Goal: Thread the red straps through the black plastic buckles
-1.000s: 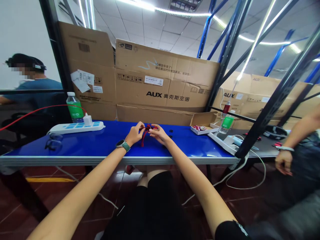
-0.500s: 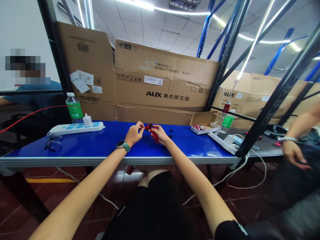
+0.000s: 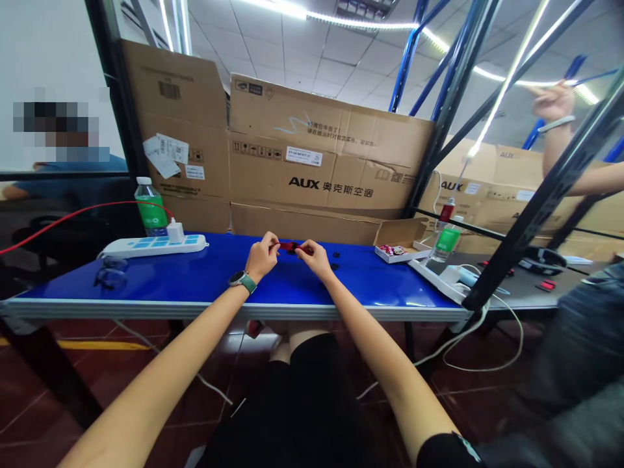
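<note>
Over the blue tabletop [image 3: 195,279], both my hands hold a small red-and-black piece [image 3: 288,246] between them; its exact kind is too small to make out. My left hand [image 3: 263,257] pinches its left end with thumb and fingers. On the other end, my right hand [image 3: 316,259] has its fingertips closed, hiding part of it. Just right of that hand lie two small black parts [image 3: 335,266] on the table.
A white power strip [image 3: 156,246], a green-labelled bottle [image 3: 152,211] and glasses [image 3: 111,273] are at the left. An open box of small parts [image 3: 397,252] stands right, near another bottle [image 3: 446,242]. Cardboard [image 3: 331,156] backs the table. A person's raised hand [image 3: 556,104] shows at far right.
The red piece has turned from hanging down under my right hand to lying level between both hands. At far right, the other person's hand has gone from low to high.
</note>
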A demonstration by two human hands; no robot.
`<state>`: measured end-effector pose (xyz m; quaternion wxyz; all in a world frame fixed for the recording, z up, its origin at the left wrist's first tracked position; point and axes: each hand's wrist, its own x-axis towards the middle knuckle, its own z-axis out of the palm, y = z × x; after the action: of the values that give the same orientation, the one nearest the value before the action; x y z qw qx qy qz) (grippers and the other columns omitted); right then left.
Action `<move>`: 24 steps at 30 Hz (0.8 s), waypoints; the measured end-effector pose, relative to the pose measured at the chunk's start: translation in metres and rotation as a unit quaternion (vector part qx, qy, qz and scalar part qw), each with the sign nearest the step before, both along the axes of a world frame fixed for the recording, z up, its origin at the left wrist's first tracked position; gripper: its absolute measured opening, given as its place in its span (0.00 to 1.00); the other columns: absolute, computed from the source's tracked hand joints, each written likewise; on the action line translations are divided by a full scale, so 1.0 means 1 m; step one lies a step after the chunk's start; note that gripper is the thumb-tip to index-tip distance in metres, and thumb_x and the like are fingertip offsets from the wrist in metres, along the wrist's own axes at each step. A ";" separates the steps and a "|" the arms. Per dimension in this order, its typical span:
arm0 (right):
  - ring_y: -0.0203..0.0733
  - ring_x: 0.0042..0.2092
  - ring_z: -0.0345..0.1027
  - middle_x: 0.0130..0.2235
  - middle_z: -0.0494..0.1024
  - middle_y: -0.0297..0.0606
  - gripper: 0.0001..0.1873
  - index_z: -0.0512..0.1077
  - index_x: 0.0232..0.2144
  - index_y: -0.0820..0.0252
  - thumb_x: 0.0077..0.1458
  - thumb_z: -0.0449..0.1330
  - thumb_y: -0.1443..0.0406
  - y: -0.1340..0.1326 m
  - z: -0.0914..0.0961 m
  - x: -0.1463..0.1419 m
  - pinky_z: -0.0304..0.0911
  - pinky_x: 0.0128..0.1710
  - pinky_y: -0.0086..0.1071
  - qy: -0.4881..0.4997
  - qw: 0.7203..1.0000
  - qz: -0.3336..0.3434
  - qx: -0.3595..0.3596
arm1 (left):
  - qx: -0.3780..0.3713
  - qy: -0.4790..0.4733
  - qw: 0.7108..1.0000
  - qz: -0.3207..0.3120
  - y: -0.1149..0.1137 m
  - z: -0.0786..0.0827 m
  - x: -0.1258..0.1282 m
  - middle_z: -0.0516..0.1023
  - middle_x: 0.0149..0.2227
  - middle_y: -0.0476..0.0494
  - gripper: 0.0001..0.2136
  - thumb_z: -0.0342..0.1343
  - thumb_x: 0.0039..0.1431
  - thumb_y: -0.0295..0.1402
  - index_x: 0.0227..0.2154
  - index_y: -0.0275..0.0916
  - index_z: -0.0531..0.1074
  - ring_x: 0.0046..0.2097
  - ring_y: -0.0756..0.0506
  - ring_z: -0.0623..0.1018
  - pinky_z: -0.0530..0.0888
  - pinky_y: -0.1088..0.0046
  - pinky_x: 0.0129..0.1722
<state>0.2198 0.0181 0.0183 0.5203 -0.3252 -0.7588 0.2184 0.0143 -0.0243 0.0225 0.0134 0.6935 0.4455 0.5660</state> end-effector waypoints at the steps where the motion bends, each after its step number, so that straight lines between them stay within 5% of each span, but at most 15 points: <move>1: 0.40 0.31 0.72 0.29 0.79 0.34 0.15 0.72 0.33 0.58 0.55 0.61 0.52 0.000 0.000 0.001 0.66 0.37 0.32 -0.007 1.000 0.001 0.009 | -0.004 -0.001 1.000 0.002 0.000 0.000 0.000 0.80 0.32 0.48 0.02 0.52 0.63 0.32 0.38 0.43 0.67 0.30 0.45 0.82 0.73 0.74 0.32; 10: 0.40 0.40 0.73 0.41 0.82 0.38 0.17 0.78 0.44 0.60 0.58 0.54 0.61 0.004 0.002 0.004 0.67 0.42 0.31 -0.028 0.999 0.040 0.019 | -0.001 -0.030 0.999 0.037 0.007 -0.003 -0.008 0.78 0.28 0.49 0.02 0.52 0.63 0.31 0.38 0.43 0.66 0.28 0.45 0.81 0.72 0.72 0.32; 17: 0.40 0.43 0.75 0.42 0.82 0.40 0.15 0.78 0.43 0.60 0.60 0.55 0.62 -0.007 0.007 0.005 0.67 0.48 0.32 -0.030 0.995 0.083 0.055 | -0.042 -0.016 0.989 -0.141 0.001 -0.001 -0.001 0.82 0.43 0.40 0.14 0.58 0.61 0.43 0.43 0.40 0.69 0.41 0.42 0.83 0.78 0.67 0.42; 24: 0.39 0.34 0.71 0.33 0.80 0.38 0.10 0.76 0.33 0.61 0.57 0.60 0.60 -0.010 0.004 0.001 0.64 0.37 0.29 -0.063 0.994 0.046 0.073 | -0.130 -0.058 0.959 -0.246 0.009 -0.006 0.002 0.83 0.42 0.36 0.22 0.64 0.55 0.50 0.43 0.36 0.77 0.42 0.40 0.84 0.79 0.61 0.48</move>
<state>0.2207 0.0081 0.0226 0.4831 -0.2646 -0.8181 0.1653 0.0159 -0.0152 0.0165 0.2684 0.7401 0.3294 0.5212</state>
